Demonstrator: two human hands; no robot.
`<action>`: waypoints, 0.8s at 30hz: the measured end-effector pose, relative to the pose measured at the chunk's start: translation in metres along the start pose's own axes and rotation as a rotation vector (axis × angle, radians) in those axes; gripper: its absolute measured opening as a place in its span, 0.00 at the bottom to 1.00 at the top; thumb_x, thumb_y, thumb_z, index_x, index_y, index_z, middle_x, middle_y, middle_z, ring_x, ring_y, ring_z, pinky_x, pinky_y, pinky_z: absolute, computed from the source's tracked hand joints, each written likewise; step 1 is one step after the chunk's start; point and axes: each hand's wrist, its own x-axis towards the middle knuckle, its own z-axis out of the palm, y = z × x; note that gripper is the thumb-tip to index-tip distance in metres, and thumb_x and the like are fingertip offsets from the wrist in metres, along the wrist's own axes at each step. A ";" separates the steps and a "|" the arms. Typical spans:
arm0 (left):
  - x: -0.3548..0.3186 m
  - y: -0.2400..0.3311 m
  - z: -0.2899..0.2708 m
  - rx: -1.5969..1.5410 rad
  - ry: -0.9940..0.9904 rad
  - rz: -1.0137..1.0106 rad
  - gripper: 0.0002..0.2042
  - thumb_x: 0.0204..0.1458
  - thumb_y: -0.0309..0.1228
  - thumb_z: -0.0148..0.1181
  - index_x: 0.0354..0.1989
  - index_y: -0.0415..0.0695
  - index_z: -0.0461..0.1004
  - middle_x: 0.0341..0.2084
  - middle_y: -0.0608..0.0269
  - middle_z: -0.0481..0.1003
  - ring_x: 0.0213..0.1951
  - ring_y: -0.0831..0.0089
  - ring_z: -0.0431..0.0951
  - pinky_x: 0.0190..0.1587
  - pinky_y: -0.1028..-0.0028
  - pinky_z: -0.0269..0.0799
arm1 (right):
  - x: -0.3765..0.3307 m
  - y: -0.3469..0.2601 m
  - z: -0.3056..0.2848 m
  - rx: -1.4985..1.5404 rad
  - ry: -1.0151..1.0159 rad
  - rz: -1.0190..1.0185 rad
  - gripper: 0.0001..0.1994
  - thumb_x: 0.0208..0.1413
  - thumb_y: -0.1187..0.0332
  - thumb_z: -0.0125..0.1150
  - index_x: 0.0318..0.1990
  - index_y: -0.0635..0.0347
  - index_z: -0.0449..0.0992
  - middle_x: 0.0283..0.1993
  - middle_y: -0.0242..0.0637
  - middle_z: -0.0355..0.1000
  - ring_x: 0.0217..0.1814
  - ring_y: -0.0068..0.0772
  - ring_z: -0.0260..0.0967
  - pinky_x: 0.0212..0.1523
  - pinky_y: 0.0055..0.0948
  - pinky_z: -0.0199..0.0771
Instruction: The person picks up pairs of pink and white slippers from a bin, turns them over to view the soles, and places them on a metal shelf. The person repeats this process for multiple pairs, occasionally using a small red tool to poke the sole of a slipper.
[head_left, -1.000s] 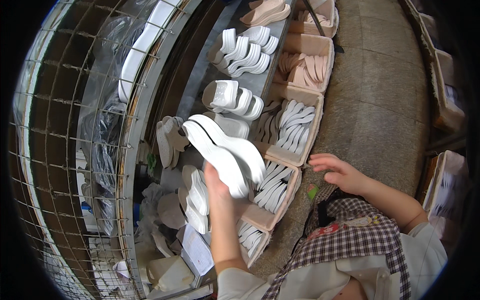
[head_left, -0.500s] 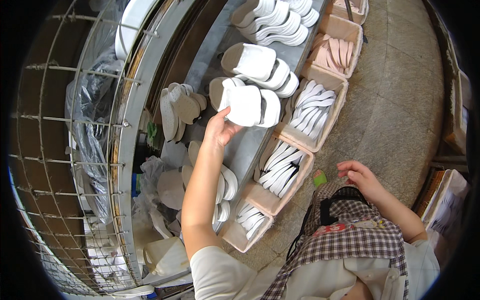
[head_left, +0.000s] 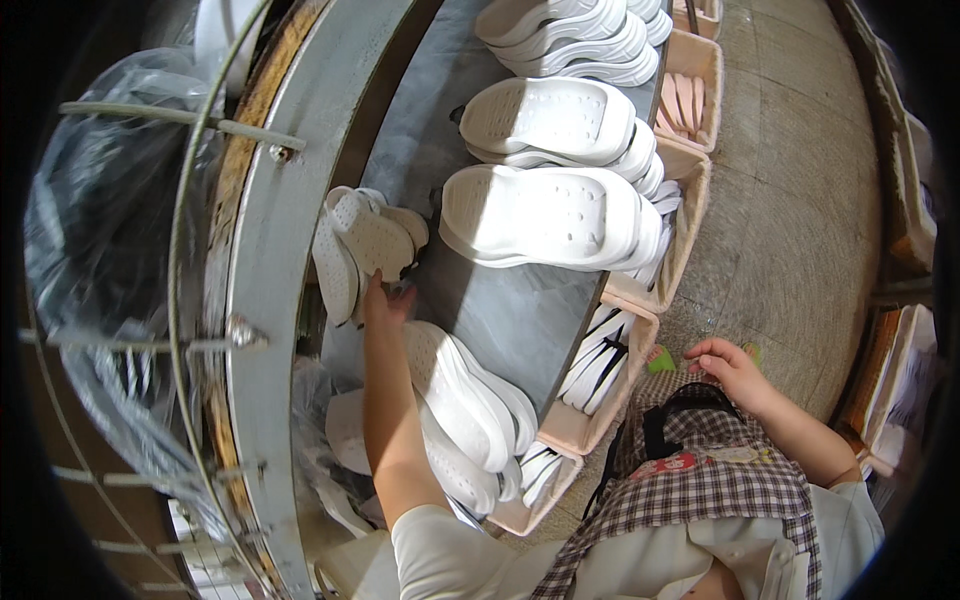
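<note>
My left hand reaches to the far left side of the grey metal table, its fingers apart at the lower end of a small pile of white perforated shoe soles. One fingertip appears to touch the nearest sole; no grip shows. To the right of that hand lie two stacks of white soles, the nearer stack and the farther stack. More white soles lean together beside my left forearm. My right hand hangs over the apron, fingers loosely bent and apart, with nothing in it.
Cloth-lined pinkish bins stand along the table's right edge: one with white and black strips, another with pink strips. A metal frame with wire bars borders the left, clear plastic behind it. Another container stands far right.
My left hand has let go of the white soles on the nearer stack and moved left to the small pile. The view has shifted closer to the table. My right hand is nearly unmoved.
</note>
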 end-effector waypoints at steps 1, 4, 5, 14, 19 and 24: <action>0.018 0.000 0.001 -0.030 -0.077 -0.064 0.26 0.55 0.36 0.55 0.61 0.44 0.56 0.59 0.51 0.53 0.56 0.56 0.59 0.55 0.56 0.63 | 0.000 0.004 0.006 -0.006 0.023 0.002 0.11 0.61 0.66 0.48 0.47 0.57 0.70 0.43 0.27 0.70 0.47 0.18 0.66 0.45 0.20 0.64; 0.063 0.000 0.003 -0.119 -0.117 -0.073 0.21 0.55 0.35 0.54 0.56 0.43 0.61 0.52 0.49 0.62 0.50 0.58 0.65 0.45 0.60 0.72 | -0.002 0.014 0.025 0.062 0.106 0.015 0.11 0.60 0.65 0.50 0.46 0.59 0.70 0.39 0.27 0.70 0.41 0.16 0.64 0.42 0.19 0.64; 0.071 0.003 0.002 -0.149 -0.168 -0.109 0.18 0.56 0.35 0.54 0.53 0.42 0.63 0.49 0.50 0.64 0.47 0.60 0.67 0.42 0.62 0.72 | -0.004 0.018 0.031 0.098 0.134 0.020 0.11 0.60 0.65 0.51 0.46 0.60 0.70 0.38 0.27 0.69 0.39 0.15 0.63 0.40 0.18 0.63; -0.092 0.020 -0.028 -0.288 -0.662 -0.205 0.13 0.59 0.37 0.47 0.45 0.43 0.69 0.40 0.55 0.74 0.40 0.65 0.75 0.33 0.71 0.68 | -0.029 0.029 0.053 -0.050 0.020 -0.143 0.13 0.58 0.68 0.54 0.49 0.62 0.69 0.44 0.32 0.70 0.45 0.22 0.66 0.48 0.24 0.67; -0.270 -0.045 -0.085 -0.142 -0.750 -0.020 0.19 0.55 0.36 0.52 0.51 0.38 0.67 0.44 0.53 0.73 0.42 0.64 0.74 0.38 0.68 0.69 | -0.070 0.025 0.054 -0.228 -0.127 -0.401 0.21 0.57 0.68 0.55 0.58 0.60 0.62 0.51 0.37 0.69 0.52 0.26 0.65 0.52 0.27 0.66; -0.413 -0.149 -0.133 0.142 -0.763 -0.048 0.28 0.47 0.33 0.62 0.57 0.38 0.60 0.47 0.54 0.71 0.48 0.61 0.72 0.48 0.63 0.70 | -0.119 0.041 0.072 -0.027 -0.290 -0.607 0.31 0.60 0.53 0.49 0.65 0.58 0.50 0.60 0.45 0.62 0.63 0.35 0.58 0.62 0.35 0.59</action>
